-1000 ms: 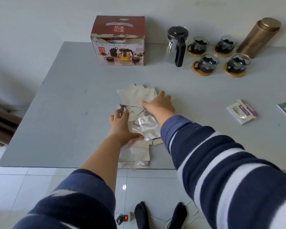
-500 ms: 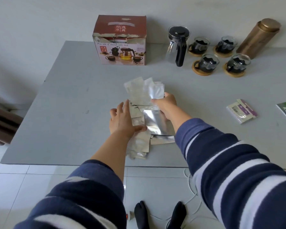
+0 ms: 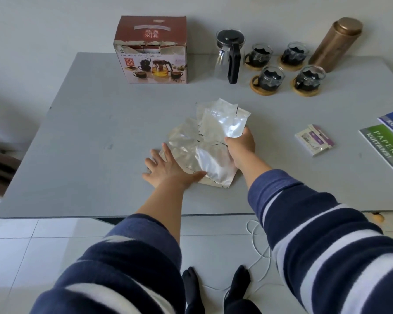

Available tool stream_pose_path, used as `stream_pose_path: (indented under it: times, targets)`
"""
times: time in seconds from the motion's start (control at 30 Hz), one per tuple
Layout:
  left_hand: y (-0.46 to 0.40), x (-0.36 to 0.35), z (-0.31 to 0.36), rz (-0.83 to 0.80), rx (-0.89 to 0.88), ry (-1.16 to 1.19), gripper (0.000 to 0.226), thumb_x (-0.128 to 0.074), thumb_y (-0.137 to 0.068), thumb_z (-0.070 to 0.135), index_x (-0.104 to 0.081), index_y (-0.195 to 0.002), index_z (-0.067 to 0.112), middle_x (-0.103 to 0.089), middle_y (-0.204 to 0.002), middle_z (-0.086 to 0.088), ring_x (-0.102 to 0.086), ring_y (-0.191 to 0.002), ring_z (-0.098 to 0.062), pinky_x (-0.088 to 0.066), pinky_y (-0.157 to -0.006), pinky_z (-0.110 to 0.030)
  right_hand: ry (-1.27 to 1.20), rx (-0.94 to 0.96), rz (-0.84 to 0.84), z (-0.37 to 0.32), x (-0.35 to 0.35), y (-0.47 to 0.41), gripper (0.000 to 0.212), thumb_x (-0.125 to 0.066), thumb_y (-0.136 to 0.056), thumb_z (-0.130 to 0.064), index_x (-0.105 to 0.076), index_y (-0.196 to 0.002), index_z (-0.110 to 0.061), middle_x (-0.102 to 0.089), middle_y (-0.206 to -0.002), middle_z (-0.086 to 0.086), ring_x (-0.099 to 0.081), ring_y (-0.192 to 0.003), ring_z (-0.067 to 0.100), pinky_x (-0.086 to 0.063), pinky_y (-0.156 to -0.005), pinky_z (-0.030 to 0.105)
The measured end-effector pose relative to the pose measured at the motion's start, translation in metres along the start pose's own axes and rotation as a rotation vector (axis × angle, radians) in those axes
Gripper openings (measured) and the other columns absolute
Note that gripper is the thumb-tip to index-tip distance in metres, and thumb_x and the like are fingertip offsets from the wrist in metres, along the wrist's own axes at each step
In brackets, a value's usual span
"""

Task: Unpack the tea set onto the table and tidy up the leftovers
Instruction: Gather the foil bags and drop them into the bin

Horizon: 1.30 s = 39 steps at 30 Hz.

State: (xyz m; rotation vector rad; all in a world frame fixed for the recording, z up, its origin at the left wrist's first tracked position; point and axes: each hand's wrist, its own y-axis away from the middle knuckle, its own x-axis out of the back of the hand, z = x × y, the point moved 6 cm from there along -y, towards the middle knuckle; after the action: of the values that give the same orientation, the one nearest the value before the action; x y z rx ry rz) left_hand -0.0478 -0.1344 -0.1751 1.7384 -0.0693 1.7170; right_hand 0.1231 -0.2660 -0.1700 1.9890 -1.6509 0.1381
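Silvery foil pouches (image 3: 204, 152) lie in an overlapping pile near the middle of the grey table (image 3: 89, 137). The right hand (image 3: 241, 148) is closed on the near edge of the topmost pouches, fingers curled under and thumb on top, so that these pouches tilt up off the pile toward the far side. The left hand (image 3: 168, 168) lies flat with fingers spread and extended, palm down on the left edge of the pile, thumb resting on the lower pouches; it grips nothing. Both forearms are bare below pushed-up navy sleeves with white stripes.

At the far edge of the table stands the tea set box (image 3: 151, 51), upright, its printed front facing the camera and its top edge torn. To the right of the box stands the glass teapot (image 3: 229, 55) with black lid and handle. Just beside the teapot are four glass cups (image 3: 286, 66), each on a round wooden coaster, arranged in two rows. A bronze-coloured metal canister (image 3: 336, 44) stands behind the cups at far right. Right of the pile, well apart from it, lies a small stack of sachets (image 3: 314, 141). Booklets (image 3: 388, 143) lie at the right edge.
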Motion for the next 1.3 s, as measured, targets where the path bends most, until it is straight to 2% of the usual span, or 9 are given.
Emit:
stream_pose_path:
  times: [0.23,0.4,0.5,0.57,0.67,0.8,0.93,1.0,1.3]
  targets:
    - [-0.020,0.010,0.017,-0.031,0.016,0.383,0.133,-0.086,-0.061,0.047,0.003,-0.154,0.016,-0.025,-0.148,-0.009,-0.031,-0.134,-0.032,-0.040,-0.104,-0.041,0.096,-0.154,-0.233,0.008,-0.003,0.001,0.035,-0.058,-0.086,-0.002,-0.054,-0.118,-0.013,-0.054,-0.074,0.002,-0.054,-0.076,0.023,-0.041,-0.056,0.026]
    - [-0.042,0.019,0.013,-0.113,0.051,0.624,0.094,-0.089,-0.063,0.033,-0.034,-0.136,0.008,-0.049,-0.134,-0.012,-0.054,-0.119,-0.031,-0.049,-0.096,-0.040,0.143,-0.192,-0.340,0.011,-0.008,0.000,0.028,-0.047,-0.084,0.001,-0.049,-0.104,-0.019,-0.041,-0.039,-0.001,-0.034,-0.031,0.012,-0.024,-0.043,0.022]
    - [-0.046,0.019,0.016,-0.142,0.052,0.646,0.086,-0.088,-0.064,0.029,-0.036,-0.131,0.011,-0.055,-0.127,-0.010,-0.057,-0.114,-0.032,-0.051,-0.092,-0.041,0.123,-0.141,-0.345,0.002,-0.017,-0.001,0.017,-0.051,-0.085,-0.011,-0.054,-0.103,-0.013,-0.058,-0.067,0.003,-0.052,-0.052,0.017,-0.038,-0.047,0.021]
    - [-0.048,0.018,0.018,-0.150,0.054,0.644,0.084,-0.087,-0.065,0.029,-0.037,-0.130,0.011,-0.056,-0.126,-0.010,-0.057,-0.114,-0.030,-0.051,-0.090,-0.039,0.226,-0.078,-0.364,-0.005,-0.025,-0.006,0.061,-0.066,-0.082,-0.030,-0.041,-0.133,-0.010,-0.058,-0.112,0.005,-0.063,-0.090,0.025,-0.047,-0.058,0.027]
    - [-0.054,0.017,0.020,-0.150,0.058,0.658,0.085,-0.087,-0.065,0.030,-0.038,-0.132,0.011,-0.054,-0.129,-0.009,-0.056,-0.116,-0.030,-0.047,-0.087,-0.037,0.385,0.015,-0.342,-0.016,-0.031,-0.011,0.090,-0.075,-0.077,-0.024,-0.018,-0.145,-0.013,-0.047,-0.131,0.001,-0.054,-0.098,0.025,-0.042,-0.056,0.028]
    - [-0.065,0.020,0.024,-0.139,0.018,0.666,0.093,-0.089,-0.065,0.022,-0.033,-0.138,0.013,-0.044,-0.140,-0.007,-0.051,-0.123,-0.029,-0.044,-0.096,-0.039,0.292,-0.057,-0.319,-0.023,-0.040,-0.026,0.071,-0.077,-0.074,-0.023,-0.035,-0.130,-0.014,-0.059,-0.104,0.001,-0.057,-0.069,0.012,-0.041,-0.048,0.024]
    - [-0.076,0.025,0.031,-0.175,-0.060,0.617,0.106,-0.089,-0.064,0.016,-0.024,-0.147,0.016,-0.037,-0.146,-0.007,-0.044,-0.130,-0.030,-0.042,-0.104,-0.043,0.341,-0.011,-0.344,-0.040,-0.055,-0.036,0.063,-0.072,-0.078,-0.029,-0.044,-0.132,-0.012,-0.066,-0.110,0.003,-0.069,-0.089,0.023,-0.057,-0.082,0.036]
    - [-0.078,0.025,0.032,-0.188,-0.053,0.611,0.105,-0.089,-0.064,0.015,-0.025,-0.148,0.017,-0.038,-0.146,-0.007,-0.046,-0.129,-0.031,-0.042,-0.105,-0.044,0.424,0.019,-0.359,-0.041,-0.061,-0.037,0.048,-0.067,-0.081,-0.025,-0.051,-0.124,-0.012,-0.070,-0.100,0.006,-0.069,-0.084,0.026,-0.056,-0.082,0.035]
    - [-0.061,0.029,0.035,-0.117,-0.120,0.489,0.052,-0.081,-0.067,0.025,-0.058,-0.113,0.019,-0.067,-0.105,-0.003,-0.063,-0.097,-0.028,-0.052,-0.079,-0.037,0.350,0.053,-0.243,-0.030,-0.030,-0.029,0.027,-0.061,-0.085,-0.012,-0.057,-0.111,-0.013,-0.062,-0.117,0.012,-0.062,-0.096,0.026,-0.051,-0.066,0.029]
